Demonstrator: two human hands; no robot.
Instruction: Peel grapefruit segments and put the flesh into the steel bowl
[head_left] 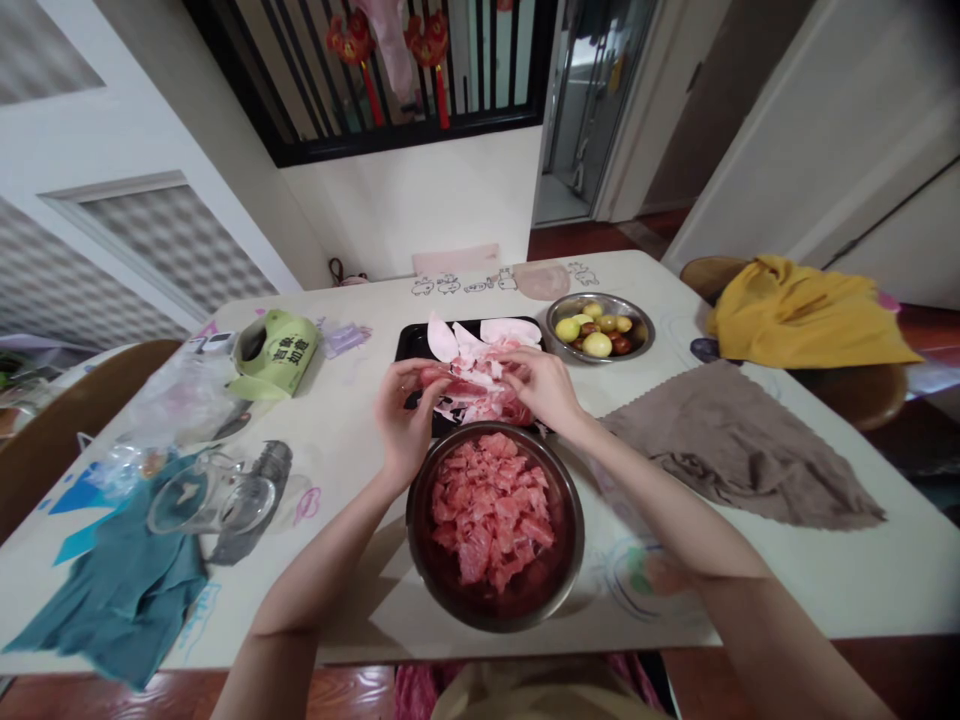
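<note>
My left hand [403, 415] and my right hand [549, 388] are both closed, pinching a red pomelo segment [471, 376] between them. Pale membrane shows along the segment. Under it lies a black tray [414, 341] heaped with whitish-pink peel [511, 329] and scraps of membrane. Closer to me stands a steel bowl [495, 618] holding a pile of peeled red pomelo flesh [491, 510]. My forearms pass on either side of this bowl. The fingertips of both hands are partly hidden by the segment and membrane.
Beyond my right hand is a steel bowl [646, 330] of small yellow and brown fruit. A brown cloth [750, 440] lies to the right. On the left are a glass pitcher [217, 495], a teal cloth [127, 590], a green bag [281, 355] and clear plastic [176, 395].
</note>
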